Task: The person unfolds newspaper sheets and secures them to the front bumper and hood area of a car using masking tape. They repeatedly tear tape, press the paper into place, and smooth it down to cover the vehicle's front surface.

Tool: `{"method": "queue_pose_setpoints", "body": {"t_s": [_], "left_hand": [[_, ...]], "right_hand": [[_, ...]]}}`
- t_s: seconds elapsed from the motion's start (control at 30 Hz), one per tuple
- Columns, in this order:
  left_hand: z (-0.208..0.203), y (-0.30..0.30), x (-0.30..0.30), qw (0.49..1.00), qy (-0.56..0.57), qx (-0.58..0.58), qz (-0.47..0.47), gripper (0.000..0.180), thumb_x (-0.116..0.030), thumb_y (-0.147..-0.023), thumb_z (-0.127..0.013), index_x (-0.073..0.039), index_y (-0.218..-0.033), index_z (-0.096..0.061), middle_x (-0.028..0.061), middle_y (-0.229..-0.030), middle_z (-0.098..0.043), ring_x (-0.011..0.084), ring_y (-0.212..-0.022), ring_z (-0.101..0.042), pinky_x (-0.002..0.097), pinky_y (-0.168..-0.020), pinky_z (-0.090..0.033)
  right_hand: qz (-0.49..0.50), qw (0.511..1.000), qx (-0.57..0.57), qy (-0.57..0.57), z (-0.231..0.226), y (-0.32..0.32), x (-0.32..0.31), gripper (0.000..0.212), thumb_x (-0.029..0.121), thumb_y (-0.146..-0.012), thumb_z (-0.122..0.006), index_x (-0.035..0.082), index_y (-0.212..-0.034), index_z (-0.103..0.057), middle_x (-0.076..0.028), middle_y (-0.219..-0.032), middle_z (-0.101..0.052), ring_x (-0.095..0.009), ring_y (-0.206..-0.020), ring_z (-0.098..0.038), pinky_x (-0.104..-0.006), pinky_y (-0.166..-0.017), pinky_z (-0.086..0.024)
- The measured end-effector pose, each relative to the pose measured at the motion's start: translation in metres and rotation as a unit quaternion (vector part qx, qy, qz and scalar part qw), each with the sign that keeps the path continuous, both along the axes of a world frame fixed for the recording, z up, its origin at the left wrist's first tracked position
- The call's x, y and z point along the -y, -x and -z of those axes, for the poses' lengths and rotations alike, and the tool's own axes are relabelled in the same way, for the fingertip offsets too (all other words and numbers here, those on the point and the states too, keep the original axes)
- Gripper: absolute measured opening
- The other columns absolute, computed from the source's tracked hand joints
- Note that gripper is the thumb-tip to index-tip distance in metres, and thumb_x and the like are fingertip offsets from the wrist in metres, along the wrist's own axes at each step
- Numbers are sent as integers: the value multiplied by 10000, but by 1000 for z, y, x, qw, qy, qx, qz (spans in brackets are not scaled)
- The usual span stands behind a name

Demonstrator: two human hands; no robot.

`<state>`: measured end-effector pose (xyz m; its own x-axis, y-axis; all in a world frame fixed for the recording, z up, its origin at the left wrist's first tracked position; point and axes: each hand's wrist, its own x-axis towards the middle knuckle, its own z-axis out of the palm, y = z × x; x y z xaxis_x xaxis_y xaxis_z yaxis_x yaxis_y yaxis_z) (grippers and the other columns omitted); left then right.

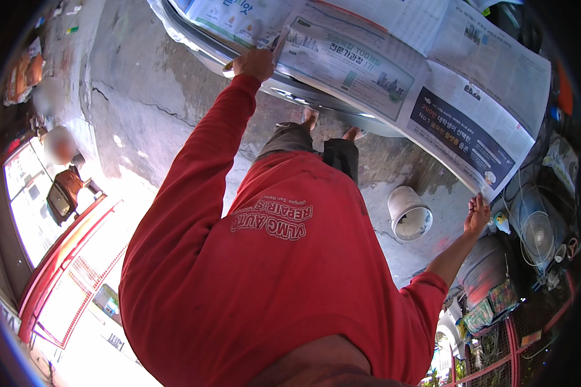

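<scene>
Sheets of newspaper (352, 68) cover the top of a grey car body panel (361, 121) in front of me, and one sheet reaches past its edge on the right. My left hand (254, 63) is closed at the newspaper's near edge, over the panel. A tan roll, apparently masking tape (228, 69), shows at the thumb side, partly hidden by the fingers. Out to the right, my right hand (477, 215) is closed in a pinch on the newspaper's near right corner (490, 193). The sheet stretches flat between the two hands.
A dirty white bucket (409, 214) stands on the stained concrete floor (155, 84) right of my legs. Farther right are a fan (537, 233), cords and piled items. Red metal gate framing (64, 258) lies to the left, with a person (59, 147) beyond it, blurred.
</scene>
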<state>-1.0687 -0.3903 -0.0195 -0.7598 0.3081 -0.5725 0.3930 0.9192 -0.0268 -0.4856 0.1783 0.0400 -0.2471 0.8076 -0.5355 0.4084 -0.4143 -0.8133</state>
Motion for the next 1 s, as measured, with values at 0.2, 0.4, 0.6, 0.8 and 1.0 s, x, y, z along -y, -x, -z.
{"method": "queue_pose_setpoints", "body": {"t_s": [0.2,0.4,0.6,0.8,1.0], "left_hand": [[-7,-3,-10,999,24,5,-32,287,-315,-878,-724,-141,-1099,-779,142,-1173,-754,365,-1119,-712,515,-927,-572],[-13,9,-26,996,65,29,-54,333,-265,-842,-737,-134,-1147,-763,140,-1193,-751,364,-1137,-706,491,-949,-571],[-16,3,-22,997,59,-1,-53,307,-229,-870,-704,-191,-1167,-772,130,-1179,-759,353,-1134,-715,489,-938,-577],[-18,-35,-13,997,-26,-35,-70,285,-378,-877,-751,-177,-1076,-785,123,-1161,-749,348,-1126,-698,491,-948,-551],[-2,-57,-12,993,-47,-51,-97,275,-406,-876,-749,-196,-1044,-801,115,-1090,-752,343,-1076,-703,498,-911,-542]], "right_hand": [[-12,1000,19,15,1,3,-8,157,103,-904,-816,109,-1031,-724,18,-870,-726,-102,-750,-665,-260,-687,-474],[-54,998,23,35,-2,6,-11,193,123,-905,-819,75,-1063,-719,4,-853,-698,-96,-754,-634,-260,-688,-461],[-73,996,52,25,0,15,-14,246,151,-906,-822,59,-1108,-715,6,-873,-678,-93,-783,-613,-267,-718,-465],[-73,996,42,39,-1,21,-14,278,154,-901,-827,57,-1136,-715,12,-888,-682,-94,-786,-614,-275,-722,-475],[-84,995,40,33,-6,26,-13,252,158,-890,-844,67,-1089,-719,35,-868,-675,-73,-754,-597,-245,-682,-461]]}}
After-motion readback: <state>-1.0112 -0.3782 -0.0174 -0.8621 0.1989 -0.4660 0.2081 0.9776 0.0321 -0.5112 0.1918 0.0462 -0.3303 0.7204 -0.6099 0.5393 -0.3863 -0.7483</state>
